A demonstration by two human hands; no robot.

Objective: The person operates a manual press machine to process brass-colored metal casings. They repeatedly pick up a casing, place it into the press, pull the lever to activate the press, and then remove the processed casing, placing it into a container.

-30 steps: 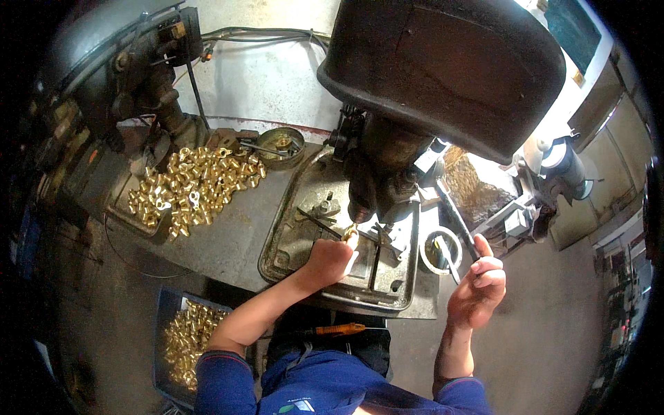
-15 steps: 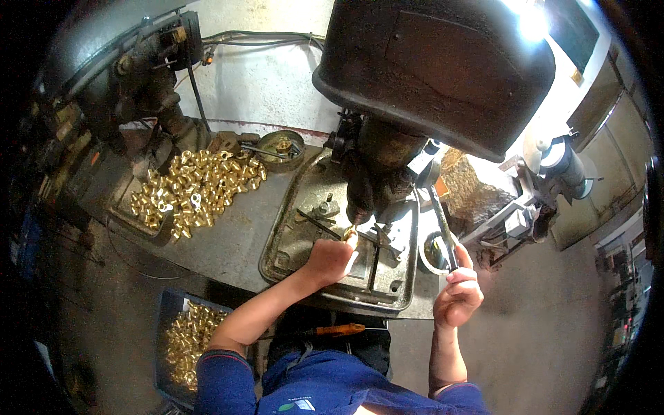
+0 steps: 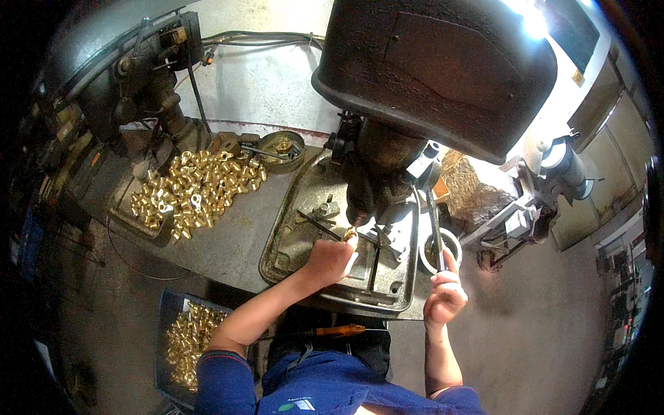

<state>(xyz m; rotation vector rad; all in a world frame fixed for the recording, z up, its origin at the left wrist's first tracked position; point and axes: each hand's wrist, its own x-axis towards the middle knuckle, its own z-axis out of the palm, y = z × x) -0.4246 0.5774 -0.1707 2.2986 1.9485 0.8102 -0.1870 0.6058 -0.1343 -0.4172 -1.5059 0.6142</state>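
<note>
A small brass fitting [image 3: 351, 236] sits in the closed fingers of my left hand [image 3: 330, 261], over the metal table [image 3: 281, 257] of a drill press. Right above it is the dark chuck [image 3: 360, 207] of the press, its tip close to the fitting's upper end. How far the bit reaches into the fitting cannot be made out. To the right, my right hand [image 3: 446, 299] is wrapped round the lower end of the press's long feed lever [image 3: 434, 228]. The large dark head [image 3: 436, 76] of the press overhangs both.
A heap of brass fittings [image 3: 200, 194] lies on the bench at left, by a round tin [image 3: 282, 153]. More fittings fill a blue crate [image 3: 166, 311] below. A white round container [image 3: 453, 245] stands beside the lever. An orange-handled tool [image 3: 339, 330] lies near my waist.
My right hand has swung the feed lever leftward, toward the press. My left hand stays in place with the brass fitting under the chuck.
</note>
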